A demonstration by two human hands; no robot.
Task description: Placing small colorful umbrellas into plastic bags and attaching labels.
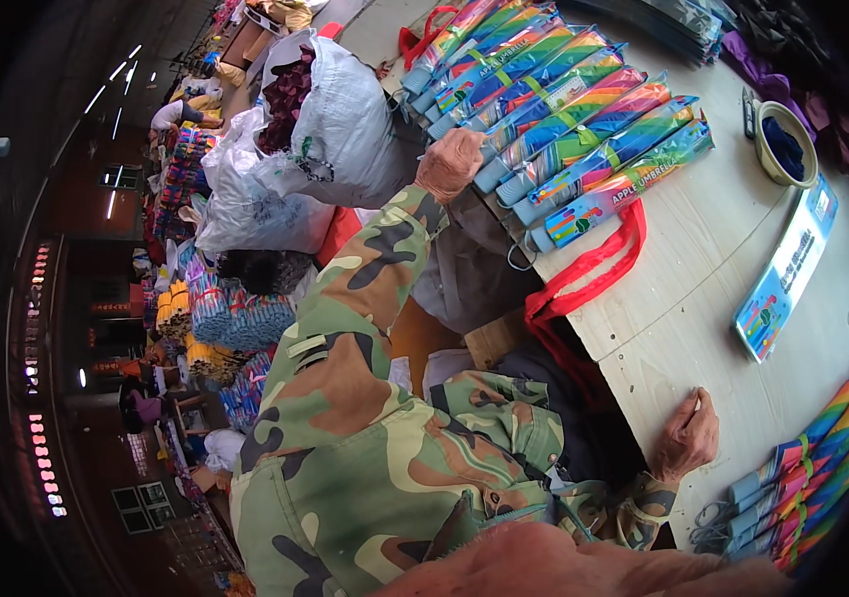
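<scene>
A row of folded rainbow umbrellas (583, 134) in clear sleeves lies side by side on the table, their pale blue handles toward the near left edge. My left hand (449, 165) is closed at the handle end of one umbrella in the middle of the row, hiding that end. Curled fingers close my right hand (688, 434), which rests at the table's near edge with nothing visible in it. A red strap (598, 267) hangs over the edge beside the last umbrella. Farther right lies a flat printed umbrella sleeve (787, 274).
More rainbow umbrellas (802, 478) lie on the table (663, 318) at the lower right. A bowl (784, 145) with dark blue cloth stands at the far right. White woven sacks (350, 119) stand left of the table, with stacked umbrella bundles (230, 308) on the floor beyond.
</scene>
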